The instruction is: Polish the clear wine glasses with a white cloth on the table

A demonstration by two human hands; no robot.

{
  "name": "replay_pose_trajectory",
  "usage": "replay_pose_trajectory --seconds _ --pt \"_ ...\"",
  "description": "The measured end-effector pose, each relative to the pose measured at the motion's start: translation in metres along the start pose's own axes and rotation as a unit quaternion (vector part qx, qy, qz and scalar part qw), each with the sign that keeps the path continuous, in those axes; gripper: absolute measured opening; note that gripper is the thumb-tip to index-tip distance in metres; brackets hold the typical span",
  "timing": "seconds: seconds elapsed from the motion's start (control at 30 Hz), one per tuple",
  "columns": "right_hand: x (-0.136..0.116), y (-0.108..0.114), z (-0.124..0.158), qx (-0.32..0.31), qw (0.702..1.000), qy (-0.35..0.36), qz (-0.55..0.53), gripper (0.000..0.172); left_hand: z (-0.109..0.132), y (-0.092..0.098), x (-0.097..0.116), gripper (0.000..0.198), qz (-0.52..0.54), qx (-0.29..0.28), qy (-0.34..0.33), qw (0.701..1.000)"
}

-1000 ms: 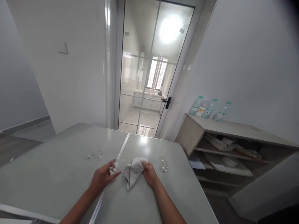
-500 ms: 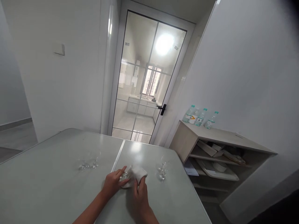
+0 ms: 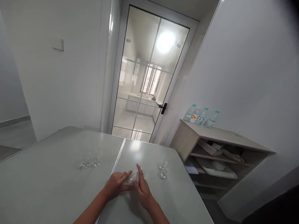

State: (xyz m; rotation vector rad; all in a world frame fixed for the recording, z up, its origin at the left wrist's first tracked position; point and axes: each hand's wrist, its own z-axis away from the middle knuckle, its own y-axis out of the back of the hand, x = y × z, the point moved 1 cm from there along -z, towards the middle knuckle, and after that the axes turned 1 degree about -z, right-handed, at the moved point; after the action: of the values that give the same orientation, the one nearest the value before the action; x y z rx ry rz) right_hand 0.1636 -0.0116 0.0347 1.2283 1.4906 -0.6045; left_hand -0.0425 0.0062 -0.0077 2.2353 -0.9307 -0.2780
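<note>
Watching through the head camera, I have both bare hands together over the near part of the pale table [image 3: 56, 177]. The left hand [image 3: 116, 185] is clamped on the left side of a clear glass [image 3: 128, 182], thumb below and fingers above. A white cloth [image 3: 134, 177] is bunched at the glass, between the two hands, just right of the table's metal seam [image 3: 120, 153]. I have the right hand [image 3: 144, 190] against the other side, its thumb low and a finger pointing up; the view is small and I can't quite tell whether it grips cloth, glass or both.

More clear glassware [image 3: 85, 165] rests left of the seam, and a second glassware cluster [image 3: 163, 176] lies to the right of the hands. Beyond, green-capped bottles [image 3: 200, 120] stand on a cabinet [image 3: 230, 137] beside the glazed door [image 3: 135, 119].
</note>
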Motion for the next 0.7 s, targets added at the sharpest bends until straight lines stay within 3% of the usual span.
replay_pose_trajectory --seconds 0.2,0.3,0.37,0.47,0.6,0.7 --pt "-0.001 0.001 0.006 -0.077 0.982 0.126 0.118 0.055 0.009 -0.001 -0.005 0.073 0.013 0.008 0.026 1.0" --pt "0.007 -0.002 0.006 -0.073 0.982 0.136 0.106 0.052 0.011 -0.005 -0.003 0.073 0.006 0.0 0.028 1.0" --pt "0.015 -0.007 0.004 -0.037 0.993 0.1 0.06 0.047 0.011 -0.006 -0.002 0.069 -0.01 -0.004 0.018 1.0" --pt "0.023 -0.011 0.0 0.017 0.999 -0.011 -0.035 0.043 0.009 -0.005 0.001 0.061 -0.039 -0.017 -0.017 0.999" --pt "0.028 -0.005 -0.008 0.04 0.957 -0.154 -0.241 0.052 0.002 0.001 0.008 0.054 -0.078 -0.029 -0.07 0.994" --pt "0.031 -0.001 -0.012 0.055 0.932 -0.176 -0.311 0.053 -0.002 0.002 0.013 0.056 -0.083 -0.024 -0.072 0.994"
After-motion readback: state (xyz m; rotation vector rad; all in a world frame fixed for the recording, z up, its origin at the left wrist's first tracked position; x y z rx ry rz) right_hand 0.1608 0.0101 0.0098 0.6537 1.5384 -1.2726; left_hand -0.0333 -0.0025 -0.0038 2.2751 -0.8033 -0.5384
